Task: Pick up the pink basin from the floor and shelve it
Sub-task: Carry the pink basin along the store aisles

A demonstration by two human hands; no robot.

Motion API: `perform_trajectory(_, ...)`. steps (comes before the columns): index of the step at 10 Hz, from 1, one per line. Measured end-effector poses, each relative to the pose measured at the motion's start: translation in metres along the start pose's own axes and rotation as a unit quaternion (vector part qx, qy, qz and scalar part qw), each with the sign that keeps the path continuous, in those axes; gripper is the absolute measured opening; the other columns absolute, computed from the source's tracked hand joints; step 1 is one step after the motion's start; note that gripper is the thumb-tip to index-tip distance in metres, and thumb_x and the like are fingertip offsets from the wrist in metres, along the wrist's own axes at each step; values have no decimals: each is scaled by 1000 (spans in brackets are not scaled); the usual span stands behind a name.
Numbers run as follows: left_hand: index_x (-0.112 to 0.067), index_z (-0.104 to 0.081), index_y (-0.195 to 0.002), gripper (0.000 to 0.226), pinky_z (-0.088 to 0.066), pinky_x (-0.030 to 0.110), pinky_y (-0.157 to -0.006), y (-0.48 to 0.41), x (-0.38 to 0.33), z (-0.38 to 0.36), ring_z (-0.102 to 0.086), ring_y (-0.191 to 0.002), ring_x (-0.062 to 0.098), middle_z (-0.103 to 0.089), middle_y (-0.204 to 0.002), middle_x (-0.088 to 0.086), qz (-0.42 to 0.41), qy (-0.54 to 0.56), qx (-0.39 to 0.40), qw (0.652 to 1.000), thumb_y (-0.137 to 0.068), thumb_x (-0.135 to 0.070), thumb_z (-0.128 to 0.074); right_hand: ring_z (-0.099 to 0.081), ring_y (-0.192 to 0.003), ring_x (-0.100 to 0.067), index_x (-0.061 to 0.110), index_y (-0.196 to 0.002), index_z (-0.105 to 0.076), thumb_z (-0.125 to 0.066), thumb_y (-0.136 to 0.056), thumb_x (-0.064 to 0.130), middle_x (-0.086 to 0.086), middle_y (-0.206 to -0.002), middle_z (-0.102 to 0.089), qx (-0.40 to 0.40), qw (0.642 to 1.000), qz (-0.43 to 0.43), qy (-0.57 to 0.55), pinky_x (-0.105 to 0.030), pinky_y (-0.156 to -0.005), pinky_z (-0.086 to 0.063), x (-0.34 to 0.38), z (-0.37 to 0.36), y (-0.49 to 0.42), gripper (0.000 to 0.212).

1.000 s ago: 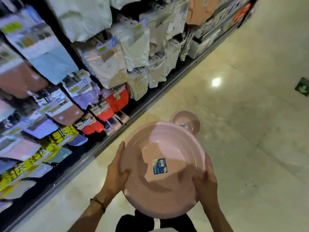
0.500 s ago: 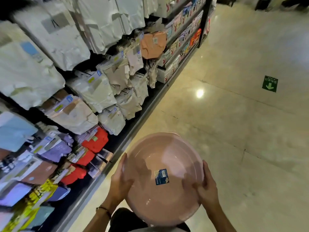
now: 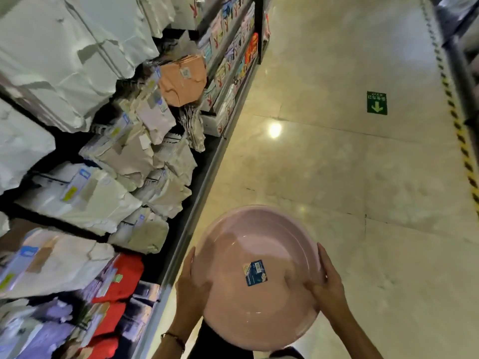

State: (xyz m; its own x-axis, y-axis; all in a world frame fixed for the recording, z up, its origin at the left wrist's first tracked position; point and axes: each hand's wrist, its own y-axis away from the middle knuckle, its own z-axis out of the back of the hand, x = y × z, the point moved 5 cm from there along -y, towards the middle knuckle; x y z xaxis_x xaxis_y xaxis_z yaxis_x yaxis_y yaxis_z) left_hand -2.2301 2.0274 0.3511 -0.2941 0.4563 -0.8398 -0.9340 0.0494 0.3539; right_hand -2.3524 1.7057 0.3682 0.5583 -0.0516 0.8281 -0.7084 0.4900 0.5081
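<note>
The pink basin [image 3: 256,301] is round and shallow, with a blue label stuck inside near its middle. I hold it off the floor in front of my body, its opening facing up toward me. My left hand [image 3: 190,286] grips its left rim and my right hand [image 3: 328,283] grips its right rim. Part of the basin's lower edge hides my legs.
A long shelf rack [image 3: 207,174] runs along the left, packed with bagged clothes in white, beige, red and purple. Polished tile floor [image 3: 337,177] stretches ahead. A green arrow sticker [image 3: 376,103] lies on the floor; yellow-black tape [image 3: 458,130] edges the right side.
The view has swung up and forward along the aisle. The small pink bowl seen on the floor a second ago is out of sight. Both hands keep the same grip on the basin.
</note>
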Motion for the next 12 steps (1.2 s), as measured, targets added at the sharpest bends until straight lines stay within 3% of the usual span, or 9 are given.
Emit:
perform_trajectory(1,-43,-42,-155,102,-43,7,-78,-46,3,3,-61,-109,11,-62,-132,-16,23,-8,27,999,-63,-5,-68,-48,-142,-22,44,-160,-36,-68,-79,-9,16,-151,-48,-26,999,-25,20,-47,-114,-45,9,-17,-27,102)
perform_trajectory(2,-48,-36,-154,100,-46,20,-84,-81,0,2,-59,-111,15,-60,-128,-19,40,-23,51,998,-72,-5,-73,-46,-142,-17,41,-161,-35,-64,-78,-6,15,-155,-45,-43,998,-29,30,-37,-112,-45,17,-30,-52,99)
perform_trajectory(3,-51,-35,-153,98,-44,9,-85,-117,-6,-3,-58,-112,-3,-56,-131,-39,32,-23,59,997,-64,-33,-71,-46,-136,-8,43,-161,-31,-58,-66,10,26,-150,-44,-35,998,-37,46,-7,-96,-42,18,-41,-82,104)
perform_trajectory(5,-30,-33,-161,96,-43,2,-77,-185,12,-42,-50,-106,-31,-45,-120,-62,45,-63,85,993,-72,-31,-69,-47,-130,-8,42,-160,-21,-62,-70,23,42,-145,-33,20,994,-37,104,-24,-101,-40,-2,-52,-152,102)
perform_trajectory(6,-33,-34,-160,91,-44,1,-75,-222,35,-71,-53,-104,-28,-52,-118,-54,68,-73,90,991,-76,-22,-67,-48,-128,12,33,-165,-13,-65,-73,66,39,-150,-30,49,993,-50,99,-6,-101,-38,-31,-59,-195,111)
perform_trajectory(7,-38,-31,-160,92,-43,3,-76,-259,64,-102,-48,-105,-32,-47,-117,-57,87,-98,94,987,-76,-15,-61,-46,-121,23,35,-166,-9,-61,-72,73,48,-146,-29,59,991,-73,93,3,-95,-34,-69,-67,-240,114)
perform_trajectory(9,-40,-31,-156,97,-46,16,-78,-325,152,-168,-60,-102,-10,-58,-114,-39,98,-104,102,984,-68,-12,-62,-53,-106,14,58,-157,-17,-52,-67,14,70,-115,-34,43,989,-114,82,-7,-86,-43,-160,-91,-330,106)
perform_trajectory(11,-49,-36,-149,99,-55,9,-70,-367,264,-224,-60,-107,-14,-55,-119,-44,76,-104,81,988,-67,-9,-74,-42,-126,-4,39,-166,-19,-54,-74,-2,33,-145,-37,19,988,-106,114,-29,-107,-40,-261,-116,-404,106)
perform_trajectory(12,-46,-40,-149,101,-58,19,-80,-379,318,-241,-62,-112,-6,-58,-124,-36,74,-101,51,991,-70,6,-77,-50,-125,5,43,-164,-22,-58,-78,-3,36,-145,-41,28,987,-108,120,-21,-102,-45,-315,-127,-433,104)
